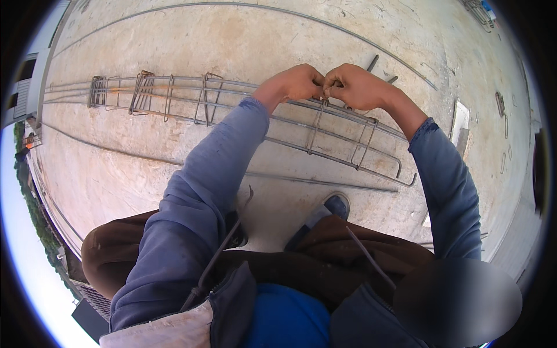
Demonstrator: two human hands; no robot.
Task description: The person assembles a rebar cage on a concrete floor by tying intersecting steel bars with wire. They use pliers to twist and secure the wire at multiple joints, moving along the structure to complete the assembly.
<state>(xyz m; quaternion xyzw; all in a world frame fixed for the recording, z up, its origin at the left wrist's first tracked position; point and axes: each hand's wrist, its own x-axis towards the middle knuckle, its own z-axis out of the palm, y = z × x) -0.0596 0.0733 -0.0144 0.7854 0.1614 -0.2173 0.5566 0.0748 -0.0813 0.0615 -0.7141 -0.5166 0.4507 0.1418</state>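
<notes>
Loose rods point(217, 252) across the person's lap could slide off while the left hand point(299, 83) and right hand point(355, 86), both pinched shut on something too small to tell, meet atop the rebar cage point(232, 98) on the concrete floor point(116, 168), where a fingertip might get nicked.

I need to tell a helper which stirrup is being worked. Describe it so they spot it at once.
On the concrete slab lies a long rebar cage of rods ringed by rectangular stirrups. The one meant is the stirrup directly under both hands, left hand and right hand; the others stand untouched.
</notes>
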